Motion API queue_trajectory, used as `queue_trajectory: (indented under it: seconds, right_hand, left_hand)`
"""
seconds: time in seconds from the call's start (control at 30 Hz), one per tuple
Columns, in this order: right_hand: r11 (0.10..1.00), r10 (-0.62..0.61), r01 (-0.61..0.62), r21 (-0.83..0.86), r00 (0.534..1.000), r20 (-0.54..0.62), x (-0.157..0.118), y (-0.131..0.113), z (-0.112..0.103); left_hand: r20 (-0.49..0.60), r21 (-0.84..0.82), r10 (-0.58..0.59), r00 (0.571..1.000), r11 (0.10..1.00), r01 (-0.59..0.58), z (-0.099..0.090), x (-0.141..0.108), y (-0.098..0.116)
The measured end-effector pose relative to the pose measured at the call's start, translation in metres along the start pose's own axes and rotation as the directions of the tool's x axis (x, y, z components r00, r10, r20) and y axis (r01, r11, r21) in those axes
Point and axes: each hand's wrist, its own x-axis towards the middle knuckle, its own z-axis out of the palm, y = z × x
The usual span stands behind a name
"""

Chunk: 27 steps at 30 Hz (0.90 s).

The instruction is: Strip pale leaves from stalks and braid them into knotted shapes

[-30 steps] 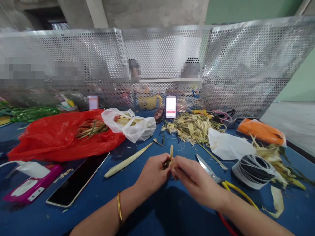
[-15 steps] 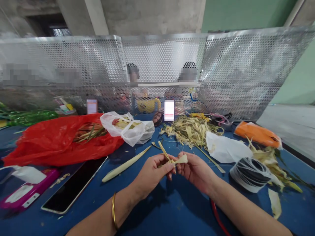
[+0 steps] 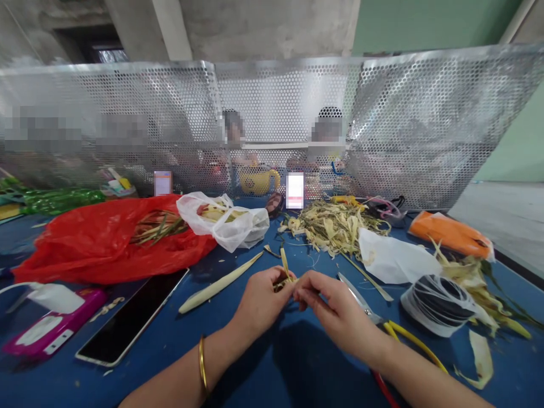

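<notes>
- Fingers of the left hand (image 3: 266,292) are closed in a pinch on the strip (image 3: 284,262); those of the right hand (image 3: 335,303) are curled in against its base, but whether they grip it too I cannot tell, as the knuckles hide the contact.
- The strip sits between the two sets of fingertips, above the table (image 3: 293,362); its free end sticks out on the far side, its long axis running near to far with a slight lean left; its lower part is hidden in the hands.
- The left hand seems the nearer to it, as the strip rises right at that thumb and forefinger; the right fingertips come in from the right, at its near end.
- To the left, apart from the hand, the leaf (image 3: 221,283) lies slantwise, near left to far right; farther left is the phone (image 3: 131,320).
- Just right of the right hand lie the scissors (image 3: 355,292), blades pointing far and left, handles partly under the forearm; room on that side looks tighter; the spool (image 3: 437,306) stands farther right.
- On the far side, the pile (image 3: 335,224) bounds the reach; blue surface shows between the forearms, on the near side.
</notes>
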Motion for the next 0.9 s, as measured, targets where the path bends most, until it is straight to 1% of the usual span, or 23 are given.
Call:
queue_trajectory:
  seconds: [0.03,0.07,0.1,0.13,0.2,0.27,0.3,0.33,0.37,0.4,0.47,0.53,0.6,0.67,0.7,0.73,0.8,0.83,0.9]
  right_hand:
    - [0.995,-0.026,0.030,-0.091,0.999,0.045,0.000,-0.001,-0.004]
    - [0.992,-0.019,0.029,-0.126,0.997,0.077,0.002,-0.002,-0.008]
    - [0.994,0.008,0.002,-0.108,0.996,0.092,0.004,-0.002,-0.013]
    - [0.998,0.047,-0.043,-0.046,0.995,0.090,0.006,-0.002,-0.017]
    - [0.973,0.138,-0.150,0.174,0.987,0.081,0.012,0.000,-0.025]
    - [0.877,0.241,-0.264,0.401,0.965,0.108,0.016,0.003,-0.029]
    - [0.821,0.286,-0.312,0.479,0.950,0.128,0.017,0.005,-0.030]
    - [0.778,0.321,-0.343,0.525,0.937,0.137,0.018,0.008,-0.029]
    - [0.759,0.348,-0.363,0.540,0.928,0.134,0.018,0.010,-0.027]
    - [0.765,0.365,-0.372,0.526,0.923,0.120,0.018,0.013,-0.024]
    - [0.821,0.366,-0.368,0.437,0.926,0.093,0.017,0.018,-0.018]
    - [0.880,0.353,-0.364,0.306,0.931,0.094,0.016,0.023,-0.012]
    - [0.918,0.337,-0.355,0.175,0.933,0.125,0.016,0.025,-0.009]
    - [0.942,0.326,-0.334,0.035,0.934,0.147,0.015,0.024,-0.009]
    - [0.952,0.308,-0.304,-0.045,0.940,0.150,0.013,0.022,-0.009]
    - [0.958,0.272,-0.254,-0.132,0.951,0.145,0.012,0.020,-0.010]
    - [0.947,0.131,-0.091,-0.307,0.985,0.112,0.007,0.012,-0.009]
    - [0.924,0.036,0.005,-0.382,0.994,0.101,0.005,0.007,-0.009]
    - [0.850,-0.142,0.169,-0.499,0.986,0.092,0.000,-0.001,-0.008]
  left_hand:
    - [0.044,0.005,0.003,0.999,1.000,-0.003,0.000,-0.001,0.000]
    - [0.087,-0.007,-0.006,0.996,1.000,0.006,0.001,-0.002,0.000]
    - [0.141,-0.029,-0.020,0.990,0.999,0.024,0.001,-0.003,0.001]
    - [0.205,-0.056,-0.037,0.978,0.997,0.049,0.001,-0.005,0.001]
    - [0.356,-0.118,-0.058,0.933,0.987,0.106,0.000,-0.007,0.004]
    - [0.478,-0.191,-0.044,0.877,0.970,0.153,-0.001,-0.009,0.007]
    - [0.507,-0.232,-0.030,0.862,0.958,0.170,-0.001,-0.010,0.009]
    - [0.514,-0.279,-0.014,0.857,0.943,0.183,-0.002,-0.011,0.010]
    - [0.506,-0.329,0.004,0.862,0.925,0.189,-0.002,-0.011,0.011]
    - [0.483,-0.378,0.020,0.875,0.907,0.188,-0.002,-0.011,0.011]
    - [0.417,-0.455,0.039,0.908,0.874,0.171,-0.001,-0.011,0.011]
    - [0.346,-0.500,0.033,0.938,0.852,0.154,0.000,-0.010,0.011]
    - [0.273,-0.511,0.013,0.962,0.849,0.133,0.000,-0.008,0.012]
    - [0.180,-0.483,-0.011,0.984,0.870,0.098,0.000,-0.006,0.011]
    - [0.124,-0.454,-0.023,0.992,0.888,0.078,-0.001,-0.004,0.011]
    - [0.066,-0.415,-0.037,0.997,0.908,0.061,-0.001,-0.003,0.010]
    - [-0.037,-0.325,-0.062,0.997,0.945,0.047,-0.002,0.001,0.008]
    - [-0.065,-0.280,-0.071,0.995,0.959,0.050,-0.003,0.002,0.007]
    - [-0.071,-0.198,-0.070,0.995,0.979,0.054,-0.003,0.004,0.003]
